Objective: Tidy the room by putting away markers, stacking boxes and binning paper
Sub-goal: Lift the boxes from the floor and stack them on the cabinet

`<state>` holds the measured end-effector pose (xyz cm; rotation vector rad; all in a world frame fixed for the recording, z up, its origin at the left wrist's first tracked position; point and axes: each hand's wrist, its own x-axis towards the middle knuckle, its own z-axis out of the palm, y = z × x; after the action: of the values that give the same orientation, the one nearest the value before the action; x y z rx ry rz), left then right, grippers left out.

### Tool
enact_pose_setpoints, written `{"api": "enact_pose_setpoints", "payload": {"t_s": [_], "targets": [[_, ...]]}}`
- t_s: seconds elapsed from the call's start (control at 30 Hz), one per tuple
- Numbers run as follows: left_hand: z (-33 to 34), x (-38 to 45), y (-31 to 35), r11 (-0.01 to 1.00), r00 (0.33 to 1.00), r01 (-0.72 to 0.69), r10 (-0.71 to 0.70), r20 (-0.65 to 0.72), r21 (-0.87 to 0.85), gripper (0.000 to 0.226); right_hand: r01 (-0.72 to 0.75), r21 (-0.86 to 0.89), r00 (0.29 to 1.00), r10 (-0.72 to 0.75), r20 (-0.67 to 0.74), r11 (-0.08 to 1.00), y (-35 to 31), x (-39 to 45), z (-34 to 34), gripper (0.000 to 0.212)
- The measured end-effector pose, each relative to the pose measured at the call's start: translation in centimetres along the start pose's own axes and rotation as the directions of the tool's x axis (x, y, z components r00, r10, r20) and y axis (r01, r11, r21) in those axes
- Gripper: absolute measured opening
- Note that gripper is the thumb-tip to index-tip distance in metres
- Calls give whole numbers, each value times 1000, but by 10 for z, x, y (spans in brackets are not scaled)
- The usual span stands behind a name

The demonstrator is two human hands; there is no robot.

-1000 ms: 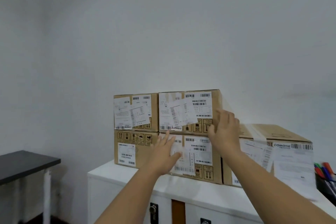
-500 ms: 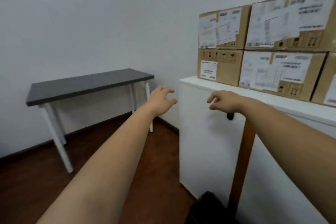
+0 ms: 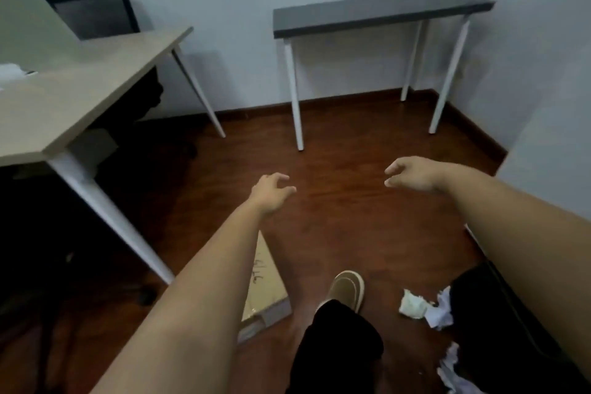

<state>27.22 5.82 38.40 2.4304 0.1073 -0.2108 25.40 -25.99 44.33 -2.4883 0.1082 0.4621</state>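
Observation:
A brown cardboard box point(image 3: 267, 288) lies on the dark wood floor, partly hidden under my left forearm. Crumpled white paper point(image 3: 414, 305) sits on the floor at the lower right, with more scraps point(image 3: 452, 368) near the bottom edge. My left hand point(image 3: 271, 192) hovers above the floor beyond the box, fingers loosely apart and empty. My right hand point(image 3: 412, 174) reaches out at the same height, fingers curled but holding nothing. No markers are in sight.
A light wood desk point(image 3: 80, 80) with white legs stands at the left, a black chair point(image 3: 92, 13) behind it. A dark-topped table point(image 3: 377, 9) stands against the far wall. A white cabinet side point(image 3: 550, 163) is at the right. My shoe point(image 3: 347, 289) stands by the box.
My view has swung left and down, from the stacked boxes on the cabinet to the floor. Both hands have left the boxes and now hang empty over the floor.

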Motion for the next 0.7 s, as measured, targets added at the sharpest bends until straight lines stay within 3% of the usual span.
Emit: {"api": "enact_pose_setpoints", "payload": {"t_s": [0.13,0.4,0.57,0.7], "targets": [[11,-38,-121,971,971,237,-236,26,-37,47,9,8,992,-10,127,1000,-15,32,102,45],[73,-86,-293,829,855,518,-509,101,-211,45,-59,36,929,41,368,998,-5,82,314,51],[113,-94,-355,781,805,593,-577,136,-196,43,-192,88,900,140,412,977,10,105,409,52],[139,-92,-384,719,775,620,-625,98,-315,43,-346,208,882,243,403,915,16,122,451,52]]}}
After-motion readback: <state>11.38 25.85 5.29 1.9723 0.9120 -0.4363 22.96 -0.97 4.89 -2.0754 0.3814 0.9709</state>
